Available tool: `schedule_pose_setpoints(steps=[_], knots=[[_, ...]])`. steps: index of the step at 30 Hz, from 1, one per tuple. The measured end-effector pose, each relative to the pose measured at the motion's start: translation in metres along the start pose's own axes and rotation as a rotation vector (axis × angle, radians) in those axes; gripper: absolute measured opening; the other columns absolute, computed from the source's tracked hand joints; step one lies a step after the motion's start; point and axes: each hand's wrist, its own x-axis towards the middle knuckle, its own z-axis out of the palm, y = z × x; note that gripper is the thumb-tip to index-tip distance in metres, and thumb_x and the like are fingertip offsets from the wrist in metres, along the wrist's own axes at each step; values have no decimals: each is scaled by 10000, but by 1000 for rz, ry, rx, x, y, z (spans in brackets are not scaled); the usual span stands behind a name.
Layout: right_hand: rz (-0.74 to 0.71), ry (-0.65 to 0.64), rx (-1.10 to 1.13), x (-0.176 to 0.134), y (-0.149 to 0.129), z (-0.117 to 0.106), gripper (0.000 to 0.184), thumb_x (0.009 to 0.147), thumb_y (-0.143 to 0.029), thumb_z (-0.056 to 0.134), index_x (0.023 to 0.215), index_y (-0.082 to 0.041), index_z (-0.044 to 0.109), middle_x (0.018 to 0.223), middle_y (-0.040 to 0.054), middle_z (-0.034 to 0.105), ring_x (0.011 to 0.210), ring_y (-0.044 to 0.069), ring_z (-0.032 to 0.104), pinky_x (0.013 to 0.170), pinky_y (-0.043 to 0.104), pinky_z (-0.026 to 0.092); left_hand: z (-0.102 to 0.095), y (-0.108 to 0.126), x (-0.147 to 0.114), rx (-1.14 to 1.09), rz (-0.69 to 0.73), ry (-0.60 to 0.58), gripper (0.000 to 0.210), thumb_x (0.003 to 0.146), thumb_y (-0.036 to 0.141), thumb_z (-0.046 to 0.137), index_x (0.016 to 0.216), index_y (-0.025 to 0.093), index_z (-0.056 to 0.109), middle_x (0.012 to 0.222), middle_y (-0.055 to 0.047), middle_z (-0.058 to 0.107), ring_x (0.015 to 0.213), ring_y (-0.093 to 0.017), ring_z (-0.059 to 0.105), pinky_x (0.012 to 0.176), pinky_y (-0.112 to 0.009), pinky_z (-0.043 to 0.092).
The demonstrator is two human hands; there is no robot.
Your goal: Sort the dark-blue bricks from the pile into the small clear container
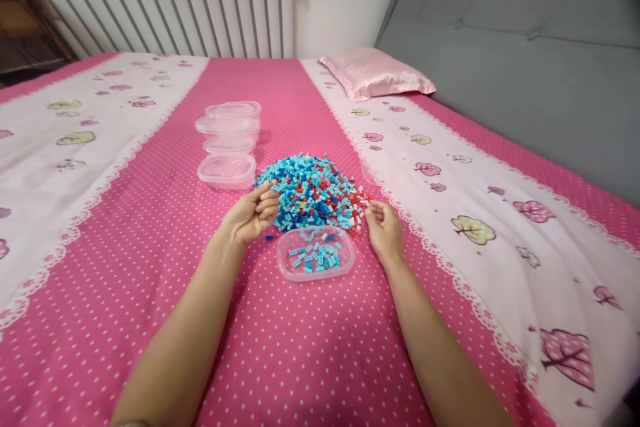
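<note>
A heap of tiny building bricks (pixel 310 190), mostly light blue with darker blue, red and white ones, lies on the pink bedspread. My left hand (pixel 254 213) is at the heap's left edge, fingers curled and thumb pressed to the index finger; what they hold, if anything, is too small to make out. At the heap's right edge, by red and white bricks, my right hand (pixel 385 230) has its thumb and fingertips pinched together. Whatever is between them cannot be made out. Between my wrists sits a clear plastic container (pixel 285 269) with light blue bricks scattered in it.
Several clear plastic containers (pixel 227 168) stand in a row left of the heap. A clear lid or tray (pixel 370 172) lies to its right. Farther back are a pink pillow (pixel 377 73), a grey backrest (pixel 510 60) and a white radiator (pixel 215 7).
</note>
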Motion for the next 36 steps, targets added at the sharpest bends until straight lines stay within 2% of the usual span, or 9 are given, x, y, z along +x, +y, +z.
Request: schedule_pose_setpoints(steps=[7,14,20,23,26,29,31,33,36], knots=[[7,-4,1,-1,1,0,358,742,-387,518,992,-134,557,863,82,607,719,170,558,717,348,473,1,1,-6,-202,-51,-133,233,944,192,258,863,124,465,503,75,322,334,-29,298,323,-137,238],[11,-8,7,0,-1,1,346,730,-389,528,971,-142,562,853,75,609,706,166,559,703,344,478,11,5,-13,-67,-99,-116,293,936,198,261,683,156,403,533,59,329,354,-24,298,332,-136,241],[19,-22,2,0,0,1,347,723,-380,535,971,-140,565,865,78,612,699,163,559,700,343,478,36,-3,-34,470,-152,-156,310,911,220,282,689,151,488,532,25,379,352,-27,256,328,-129,189],[10,-18,6,0,0,1,348,718,-379,541,964,-134,566,853,80,611,696,164,559,698,345,478,48,-17,-44,836,-102,-215,247,864,270,428,685,145,544,522,16,400,380,-32,258,342,-141,181],[-7,-18,2,-1,0,1,340,718,-378,541,959,-140,567,847,74,612,696,162,561,702,344,479,54,-32,-49,1192,-17,-279,227,830,316,496,710,156,603,552,5,452,464,-71,365,399,-162,277],[-16,-25,-4,-1,1,1,345,722,-380,539,968,-140,568,860,80,615,710,167,567,705,344,481,56,-43,-51,1512,144,-349,189,820,307,505,808,189,652,745,-30,617,676,-135,530,605,-217,420],[-26,-28,-5,-1,2,0,352,725,-378,539,976,-134,567,873,91,617,714,171,570,700,346,483,58,-48,-53,1665,227,-380,205,822,282,495,927,218,659,964,-41,659,877,-180,574,780,-271,426],[-38,-28,-6,0,3,0,352,728,-373,535,980,-130,567,879,97,616,708,172,569,689,347,485,61,-50,-58,1746,242,-411,260,835,261,470,1031,239,639,1107,-41,635,1012,-201,561,890,-305,388],[-46,-27,2,0,4,1,345,724,-364,538,977,-130,567,874,93,613,689,167,563,676,345,485,65,-43,-66,1761,206,-447,310,859,264,428,1110,263,609,1165,-28,614,1055,-194,555,918,-308,382]])
